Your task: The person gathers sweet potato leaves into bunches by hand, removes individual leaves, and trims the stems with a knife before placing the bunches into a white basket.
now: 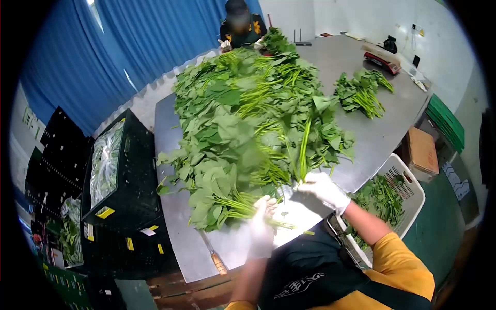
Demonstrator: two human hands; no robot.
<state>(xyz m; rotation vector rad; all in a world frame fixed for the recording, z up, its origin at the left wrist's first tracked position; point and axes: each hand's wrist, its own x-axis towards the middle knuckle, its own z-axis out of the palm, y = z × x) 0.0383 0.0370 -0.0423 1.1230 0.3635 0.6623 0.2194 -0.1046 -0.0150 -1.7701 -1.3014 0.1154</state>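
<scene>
A large heap of leafy green vegetables (217, 124) with long stems covers the middle of the metal table (372, 134). My left hand (262, 212), in a white glove, is closed around a bunch of stems (235, 206) at the heap's near edge, leaves pointing left. My right hand (325, 190), also gloved, pinches the lower ends of upright stems (305, 144) whose leaves reach up over the heap. A knife (218, 262) with a wooden handle lies near the table's front edge, left of my left hand.
Opposite stands a person (242, 28) in gloves. Smaller bunches (364, 95) and a red scale (382, 63) are on the right. A white basket (413, 199) with greens is beside my right arm. Black crates (139, 170) stand at left, one with bagged greens (106, 165).
</scene>
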